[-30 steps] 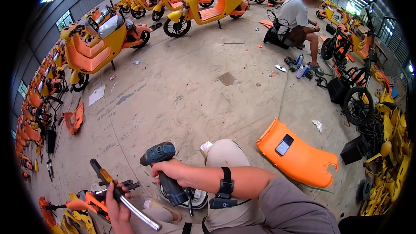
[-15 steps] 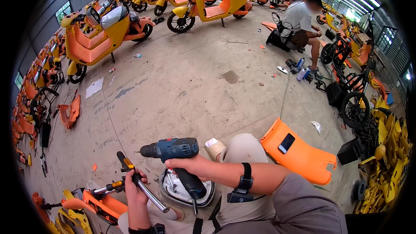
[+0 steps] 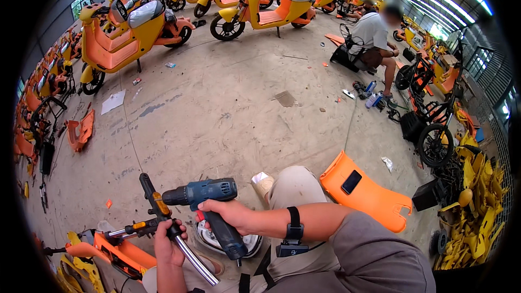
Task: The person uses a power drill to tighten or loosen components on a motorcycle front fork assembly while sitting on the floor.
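Observation:
My right hand point(image 3: 230, 214) is wrapped around the grip of a dark blue cordless drill point(image 3: 214, 191), which lies level with its chuck to the left. The chuck end is at the orange-yellow clamp piece of a handlebar point(image 3: 195, 260); I cannot tell if they touch. My left hand point(image 3: 167, 242) is closed around that bar, whose bare metal tube slants toward me. The bar joins an orange scooter frame part point(image 3: 122, 252) at lower left. Below the drill is a white, dark-rimmed object point(image 3: 252, 242), partly hidden by drill and arm.
An orange body panel point(image 3: 374, 198) with a phone point(image 3: 351, 182) on it lies right of my knee. Yellow panels point(image 3: 472, 228) are piled at far right. A seated person point(image 3: 372, 38) works near spray cans point(image 3: 372, 97). Yellow-orange scooters point(image 3: 122, 43) stand across the back.
The drill has moved left and slightly down, bringing its chuck up to the handlebar. The bar has tilted more upright in my left hand. The whole view has shifted a little.

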Motion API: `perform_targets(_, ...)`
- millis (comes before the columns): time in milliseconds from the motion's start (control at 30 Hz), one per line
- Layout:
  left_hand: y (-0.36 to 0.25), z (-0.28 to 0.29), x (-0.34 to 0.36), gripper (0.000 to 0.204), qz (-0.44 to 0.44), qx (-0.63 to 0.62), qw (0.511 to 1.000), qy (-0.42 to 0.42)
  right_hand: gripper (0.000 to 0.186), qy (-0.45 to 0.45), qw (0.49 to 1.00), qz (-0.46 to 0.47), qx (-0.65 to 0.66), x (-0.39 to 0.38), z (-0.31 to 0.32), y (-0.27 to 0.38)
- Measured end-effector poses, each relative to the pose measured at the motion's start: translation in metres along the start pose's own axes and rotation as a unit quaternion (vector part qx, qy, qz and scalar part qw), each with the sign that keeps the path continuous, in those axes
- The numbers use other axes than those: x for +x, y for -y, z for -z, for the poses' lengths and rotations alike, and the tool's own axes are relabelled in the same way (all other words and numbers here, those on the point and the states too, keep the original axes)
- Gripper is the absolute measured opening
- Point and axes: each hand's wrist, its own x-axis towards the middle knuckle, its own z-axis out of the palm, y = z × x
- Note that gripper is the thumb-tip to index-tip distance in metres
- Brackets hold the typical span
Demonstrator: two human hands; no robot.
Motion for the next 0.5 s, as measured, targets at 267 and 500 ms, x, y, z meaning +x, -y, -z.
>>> perform_targets(267, 0.003, 0.008, 0.017, 0.018, -0.002, 0.034, 0.999, -0.032, 0.027, 0.008, 0.998, -0.017, -0.057, -0.008, 0.012, -0.007)
perform_targets(500, 0.015, -0.016, 0.025, 0.019, 0.014, 0.065, 0.997, -0.030, 0.028, 0.010, 1.000, -0.012, -0.010, -0.020, 0.020, -0.005)
